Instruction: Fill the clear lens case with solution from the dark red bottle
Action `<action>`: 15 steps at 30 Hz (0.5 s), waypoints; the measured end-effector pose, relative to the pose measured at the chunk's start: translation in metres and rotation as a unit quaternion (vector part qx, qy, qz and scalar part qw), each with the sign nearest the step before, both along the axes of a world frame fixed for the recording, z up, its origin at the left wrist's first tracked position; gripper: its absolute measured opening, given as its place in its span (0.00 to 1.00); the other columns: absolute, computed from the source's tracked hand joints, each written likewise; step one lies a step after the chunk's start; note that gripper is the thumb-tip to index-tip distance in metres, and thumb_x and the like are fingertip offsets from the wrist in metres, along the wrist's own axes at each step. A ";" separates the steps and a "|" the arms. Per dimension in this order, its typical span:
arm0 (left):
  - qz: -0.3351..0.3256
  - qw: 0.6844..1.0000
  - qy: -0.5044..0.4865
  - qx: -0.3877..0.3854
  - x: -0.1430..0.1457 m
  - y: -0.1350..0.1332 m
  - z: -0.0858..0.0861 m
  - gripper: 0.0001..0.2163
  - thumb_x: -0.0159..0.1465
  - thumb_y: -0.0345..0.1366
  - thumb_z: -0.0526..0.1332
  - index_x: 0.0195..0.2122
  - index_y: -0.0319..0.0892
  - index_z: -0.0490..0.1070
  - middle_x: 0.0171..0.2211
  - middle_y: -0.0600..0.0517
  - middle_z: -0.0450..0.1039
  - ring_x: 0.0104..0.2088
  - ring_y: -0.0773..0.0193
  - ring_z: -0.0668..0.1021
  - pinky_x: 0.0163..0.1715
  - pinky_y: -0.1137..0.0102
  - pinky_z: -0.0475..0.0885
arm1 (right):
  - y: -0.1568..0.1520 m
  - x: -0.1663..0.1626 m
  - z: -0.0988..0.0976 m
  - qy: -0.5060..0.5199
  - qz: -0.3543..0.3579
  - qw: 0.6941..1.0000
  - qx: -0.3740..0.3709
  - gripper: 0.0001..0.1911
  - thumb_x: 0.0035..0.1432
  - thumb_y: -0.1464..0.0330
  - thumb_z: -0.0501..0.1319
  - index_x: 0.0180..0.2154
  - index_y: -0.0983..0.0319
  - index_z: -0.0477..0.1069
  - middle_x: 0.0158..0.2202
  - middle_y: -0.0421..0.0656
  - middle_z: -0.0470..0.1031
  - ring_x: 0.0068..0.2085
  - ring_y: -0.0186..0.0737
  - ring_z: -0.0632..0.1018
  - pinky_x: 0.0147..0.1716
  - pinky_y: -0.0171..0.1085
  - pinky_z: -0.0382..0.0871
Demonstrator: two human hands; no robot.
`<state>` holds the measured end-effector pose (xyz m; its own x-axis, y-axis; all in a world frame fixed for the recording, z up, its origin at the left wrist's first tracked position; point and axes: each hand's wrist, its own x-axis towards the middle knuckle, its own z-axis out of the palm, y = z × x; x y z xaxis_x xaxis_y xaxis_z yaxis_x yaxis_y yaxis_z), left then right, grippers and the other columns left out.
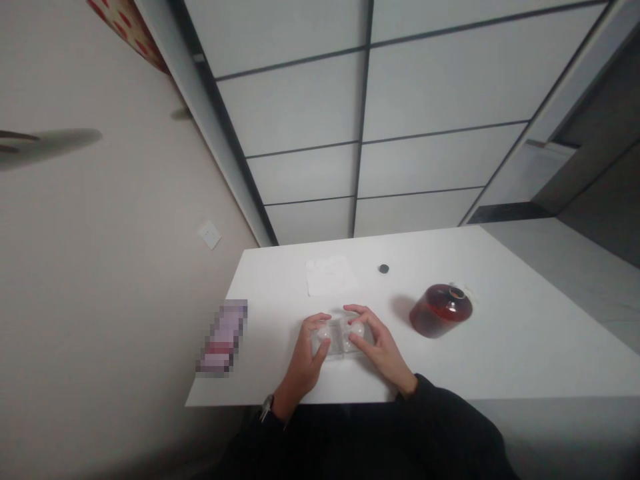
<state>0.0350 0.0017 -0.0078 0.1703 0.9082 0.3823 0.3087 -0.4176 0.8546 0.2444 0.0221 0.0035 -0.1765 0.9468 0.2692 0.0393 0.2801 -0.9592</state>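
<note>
A clear plastic case (pixel 336 347) lies near the front of the white table, with a seam or hinge down its middle. One white, rounded, egg-like piece (pixel 325 332) sits in its left half, and another white rounded piece (pixel 358 329) is in the right half. My left hand (pixel 309 353) curls around the case's left end, fingers behind and thumb in front. Over the right half, my right hand (pixel 383 347) has thumb and index finger closed about the right white piece. Its other fingers reach behind the case, and their tips are partly hidden.
Behind the case, a white paper sheet (pixel 330 276) lies flat on the table (pixel 280 287), with a small dark disc (pixel 384 269) to its right. A dark red jar (pixel 436 312) stands at the right. On the left is a blurred-out purple item (pixel 223 339) by the wall.
</note>
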 end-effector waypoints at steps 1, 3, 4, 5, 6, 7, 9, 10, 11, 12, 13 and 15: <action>-0.002 1.000 0.001 -0.001 0.000 0.000 0.000 0.13 0.76 0.47 0.56 0.54 0.45 0.65 0.58 0.41 0.72 0.61 0.50 0.74 0.63 0.47 0.68 | 0.000 -0.001 -0.001 0.003 -0.007 1.000 0.004 0.17 0.62 0.49 0.68 0.38 0.56 0.72 0.58 0.49 0.79 0.61 0.55 0.77 0.68 0.61 0.59; -0.007 1.000 0.004 -0.005 -0.001 0.002 0.003 0.14 0.76 0.49 0.55 0.54 0.45 0.66 0.58 0.41 0.72 0.61 0.50 0.74 0.63 0.47 0.67 | 0.000 -0.002 -0.002 0.006 -0.018 1.000 0.009 0.18 0.62 0.50 0.68 0.37 0.56 0.71 0.56 0.49 0.79 0.60 0.55 0.77 0.66 0.58 0.63; -0.010 1.000 0.009 -0.007 -0.002 0.004 0.004 0.15 0.76 0.50 0.55 0.54 0.45 0.67 0.58 0.41 0.72 0.61 0.50 0.74 0.64 0.47 0.67 | 0.001 -0.003 -0.003 0.006 -0.021 1.000 0.011 0.17 0.62 0.50 0.68 0.37 0.56 0.70 0.55 0.49 0.79 0.61 0.55 0.77 0.65 0.57 0.64; -0.011 1.000 0.014 -0.010 -0.004 0.006 0.006 0.15 0.76 0.50 0.55 0.53 0.45 0.68 0.59 0.42 0.71 0.62 0.50 0.73 0.65 0.47 0.66 | 0.003 -0.005 -0.003 0.005 -0.023 1.000 0.013 0.17 0.63 0.50 0.68 0.37 0.56 0.70 0.55 0.49 0.79 0.62 0.55 0.76 0.65 0.57 0.64; -0.011 1.000 0.020 -0.012 -0.006 0.010 0.008 0.16 0.76 0.51 0.56 0.53 0.45 0.69 0.59 0.42 0.71 0.63 0.50 0.72 0.66 0.48 0.65 | 0.006 -0.007 -0.003 0.005 -0.025 1.000 0.016 0.17 0.63 0.51 0.67 0.38 0.55 0.70 0.55 0.49 0.79 0.63 0.55 0.75 0.65 0.56 0.64; -0.009 1.000 0.025 -0.014 -0.009 0.015 0.009 0.16 0.75 0.52 0.56 0.52 0.45 0.71 0.60 0.42 0.70 0.64 0.49 0.71 0.68 0.48 0.63 | 0.010 -0.009 -0.003 0.004 -0.027 0.999 0.020 0.16 0.63 0.51 0.67 0.38 0.55 0.69 0.55 0.49 0.79 0.64 0.54 0.75 0.66 0.56 0.63; 0.004 0.999 0.031 -0.016 -0.016 0.029 0.010 0.18 0.74 0.54 0.57 0.52 0.46 0.72 0.59 0.43 0.68 0.64 0.49 0.70 0.69 0.49 0.61 | 0.023 -0.015 -0.004 0.002 -0.029 0.999 0.029 0.17 0.63 0.50 0.66 0.39 0.55 0.70 0.56 0.49 0.78 0.65 0.53 0.74 0.68 0.56 0.61; 0.012 0.999 0.031 -0.018 -0.019 0.037 0.009 0.19 0.73 0.55 0.58 0.53 0.46 0.71 0.58 0.43 0.67 0.64 0.50 0.70 0.70 0.49 0.60 | 0.031 -0.018 -0.004 0.000 -0.028 0.999 0.033 0.17 0.62 0.50 0.66 0.40 0.55 0.70 0.57 0.49 0.78 0.64 0.52 0.74 0.68 0.56 0.60; 0.021 0.999 0.030 -0.021 -0.022 0.046 0.008 0.21 0.73 0.56 0.58 0.55 0.46 0.69 0.56 0.44 0.67 0.62 0.50 0.70 0.69 0.49 0.60 | 0.040 -0.021 -0.004 -0.001 -0.024 0.999 0.036 0.18 0.61 0.49 0.66 0.40 0.55 0.70 0.58 0.48 0.77 0.64 0.51 0.75 0.68 0.55 0.60; 0.029 0.999 0.028 -0.025 -0.024 0.054 0.007 0.22 0.72 0.57 0.58 0.56 0.45 0.66 0.55 0.44 0.67 0.61 0.50 0.71 0.68 0.49 0.61 | 0.049 -0.024 -0.003 -0.001 -0.020 0.999 0.039 0.19 0.61 0.48 0.66 0.40 0.55 0.70 0.59 0.48 0.77 0.63 0.51 0.75 0.68 0.55 0.60; 0.039 0.999 0.026 -0.028 -0.026 0.063 0.005 0.24 0.72 0.58 0.58 0.57 0.45 0.64 0.55 0.44 0.67 0.61 0.50 0.71 0.67 0.49 0.62 | 0.057 -0.026 -0.003 -0.001 -0.014 0.999 0.041 0.20 0.60 0.47 0.66 0.40 0.55 0.71 0.59 0.48 0.77 0.63 0.51 0.75 0.68 0.55 0.61; 0.057 0.998 0.019 -0.032 -0.028 0.077 0.001 0.26 0.71 0.59 0.59 0.58 0.44 0.60 0.56 0.43 0.66 0.60 0.49 0.71 0.66 0.48 0.62 | 0.071 -0.029 -0.002 -0.002 -0.004 0.999 0.045 0.21 0.59 0.46 0.66 0.40 0.56 0.71 0.61 0.49 0.76 0.63 0.51 0.75 0.67 0.54 0.61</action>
<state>0.0073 0.0785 -0.0067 0.0770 0.9451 0.3176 0.3846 -0.3221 0.8651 0.2159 0.0933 0.0013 -0.1701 0.9201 0.3528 0.0460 0.3650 -0.9299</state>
